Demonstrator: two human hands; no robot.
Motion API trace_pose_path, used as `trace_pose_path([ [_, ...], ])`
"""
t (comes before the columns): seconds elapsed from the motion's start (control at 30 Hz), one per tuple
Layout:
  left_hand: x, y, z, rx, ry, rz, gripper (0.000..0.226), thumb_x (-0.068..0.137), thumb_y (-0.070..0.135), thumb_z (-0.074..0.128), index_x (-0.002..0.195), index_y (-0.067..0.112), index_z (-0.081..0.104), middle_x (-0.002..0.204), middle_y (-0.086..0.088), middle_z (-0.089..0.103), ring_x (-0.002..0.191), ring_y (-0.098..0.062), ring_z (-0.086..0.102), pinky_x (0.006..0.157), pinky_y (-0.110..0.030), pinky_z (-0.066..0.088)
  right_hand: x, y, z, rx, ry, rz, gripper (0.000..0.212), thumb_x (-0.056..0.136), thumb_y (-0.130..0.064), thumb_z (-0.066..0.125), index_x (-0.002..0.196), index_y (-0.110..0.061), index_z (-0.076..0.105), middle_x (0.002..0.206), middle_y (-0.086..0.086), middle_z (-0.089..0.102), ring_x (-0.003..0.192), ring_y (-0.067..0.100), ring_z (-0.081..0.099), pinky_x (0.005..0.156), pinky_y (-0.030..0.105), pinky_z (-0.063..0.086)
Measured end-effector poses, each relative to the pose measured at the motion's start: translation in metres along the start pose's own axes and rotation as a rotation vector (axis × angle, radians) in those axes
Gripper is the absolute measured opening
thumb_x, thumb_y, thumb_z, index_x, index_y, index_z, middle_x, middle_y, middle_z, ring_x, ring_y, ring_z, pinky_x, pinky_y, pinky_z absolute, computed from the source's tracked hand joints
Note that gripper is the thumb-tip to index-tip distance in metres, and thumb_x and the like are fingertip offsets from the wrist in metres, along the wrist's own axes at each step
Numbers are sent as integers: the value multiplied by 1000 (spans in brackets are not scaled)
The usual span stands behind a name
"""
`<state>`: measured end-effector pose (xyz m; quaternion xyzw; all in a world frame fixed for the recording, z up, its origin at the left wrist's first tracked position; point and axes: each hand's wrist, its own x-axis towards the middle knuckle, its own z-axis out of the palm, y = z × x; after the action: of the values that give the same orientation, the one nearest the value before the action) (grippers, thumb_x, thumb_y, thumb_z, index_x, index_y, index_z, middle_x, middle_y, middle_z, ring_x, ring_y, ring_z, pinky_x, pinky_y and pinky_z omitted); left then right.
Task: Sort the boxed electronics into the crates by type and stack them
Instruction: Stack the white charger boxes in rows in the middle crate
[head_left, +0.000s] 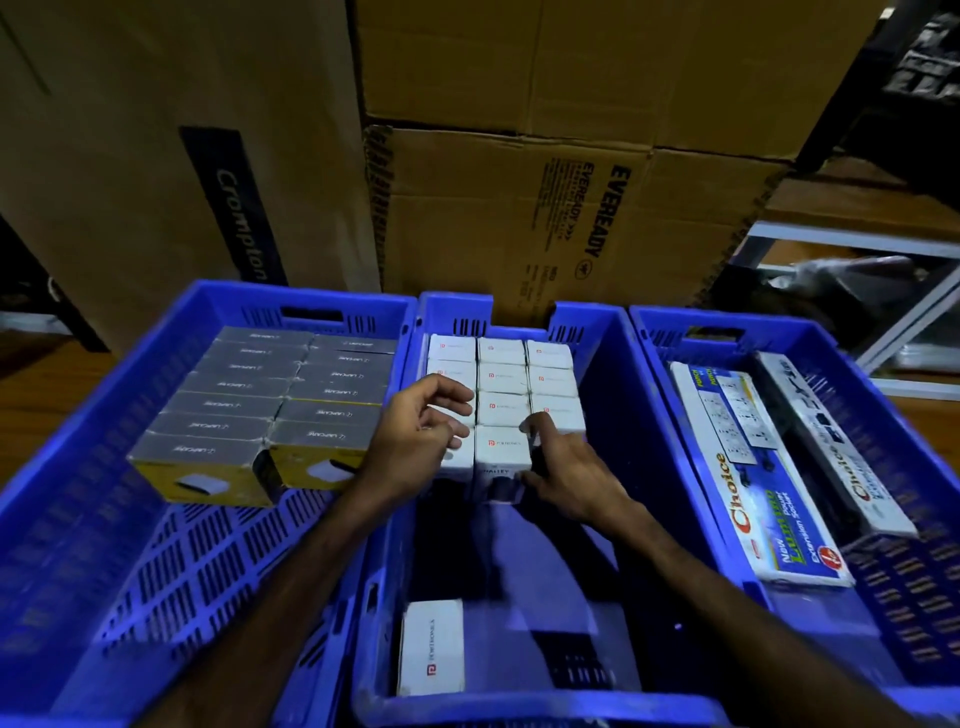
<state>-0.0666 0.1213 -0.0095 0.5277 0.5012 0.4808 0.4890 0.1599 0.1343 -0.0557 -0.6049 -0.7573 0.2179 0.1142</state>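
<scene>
Fingers of the right hand (566, 467) pinch the near white box (501, 460) at its right side; the left hand (421, 436) curls loosely over the boxes just left, apparently steadying them. That box stands upright in the front row of the middle crate (613, 364), long axis vertical, logo face up. Best pushed flush against its neighbours, logo matching. One loose white box (431, 647) lies flat near the front.

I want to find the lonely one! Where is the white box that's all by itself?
In the head view, the lone white box lies at the near-left corner of the middle crate, apart from the stacked white boxes.
</scene>
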Motion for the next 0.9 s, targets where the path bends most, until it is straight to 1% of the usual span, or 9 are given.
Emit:
trace_pose_path([
  [0.13, 0, -1, -1, 3, 11, -1, 36, 71, 2, 46, 94, 17, 70, 90, -5, 70, 77, -24, 68, 81, -70, 56, -2, -3, 12, -38, 23, 35, 43, 86, -30, 65, 112, -28, 31, 100, 12, 62, 94, 41, 59, 74, 53, 55],
  [0.33, -2, 1, -2, 2, 25, 13, 35, 71, 3, 46, 93, 17, 69, 91, -8, 70, 76, -22, 69, 80, -65, 57, -9, -3, 10, 34, 60, 128, 47, 84, -41, 73, 107, -27, 34, 109, 7, 66, 101, 38, 62, 81, 45, 52],
  [0.47, -1, -1, -3, 2, 21, 15, 35, 72, 3, 46, 92, 19, 70, 90, -7, 70, 75, -22, 69, 80, -65, 57, -13, 4, 9, -80, -57, 206, 54, 83, -54, 71, 120, -21, 49, 123, 9, 66, 113, 38, 62, 83, 41, 49],
  [0.57, -1, -2, -4, 11, 13, 20, 35, 75, 2, 46, 94, 18, 71, 91, -7, 71, 74, -20, 69, 79, -65, 57, -14, 5, 12, -165, -175, 218, 41, 85, -54, 67, 98, -16, 61, 113, 17, 71, 104, 37, 67, 77, 35, 49],
  [0.63, 0, -3, -5, 19, 11, 24, 36, 75, 1, 46, 93, 19, 71, 91, -7, 72, 75, -21, 69, 79, -65, 57, -14, -3, 14, -104, -325, 105, 29, 82, -45, 60, 82, -16, 61, 100, 17, 72, 93, 34, 67, 77, 34, 51],
  [0.7, 0, -4, -4, 19, 11, 27, 37, 75, 1, 45, 92, 20, 71, 89, -5, 72, 75, -22, 69, 78, -65, 56, -14, -16, 21, -35, -435, -68, 30, 81, -38, 51, 78, -9, 61, 87, 17, 66, 77, 30, 56, 74, 35, 49],
  [0.77, 1, -4, -4, 19, 11, 25, 37, 73, 1, 46, 91, 21, 72, 89, -6, 72, 75, -23, 69, 78, -64, 57, -7, -17, 40, -23, -451, -237, 38, 92, -34, 48, 81, -1, 63, 82, 19, 64, 71, 30, 52, 69, 35, 44],
  [0.87, 2, -6, -4, 16, 13, 25, 40, 73, 1, 46, 89, 25, 73, 89, -6, 72, 74, -22, 70, 78, -61, 58, 12, 5, 71, 34, -603, -380, 62, 105, -35, 30, 80, 3, 72, 81, 21, 71, 72, 36, 65, 72, 41, 55],
  [0.9, 2, -6, -4, 14, 15, 19, 40, 73, 1, 46, 87, 27, 73, 89, -5, 72, 74, -21, 70, 77, -59, 59, 17, 6, 75, 67, -544, -424, 64, 110, -31, 27, 83, 2, 76, 84, 19, 74, 76, 35, 69, 74, 40, 59],
])
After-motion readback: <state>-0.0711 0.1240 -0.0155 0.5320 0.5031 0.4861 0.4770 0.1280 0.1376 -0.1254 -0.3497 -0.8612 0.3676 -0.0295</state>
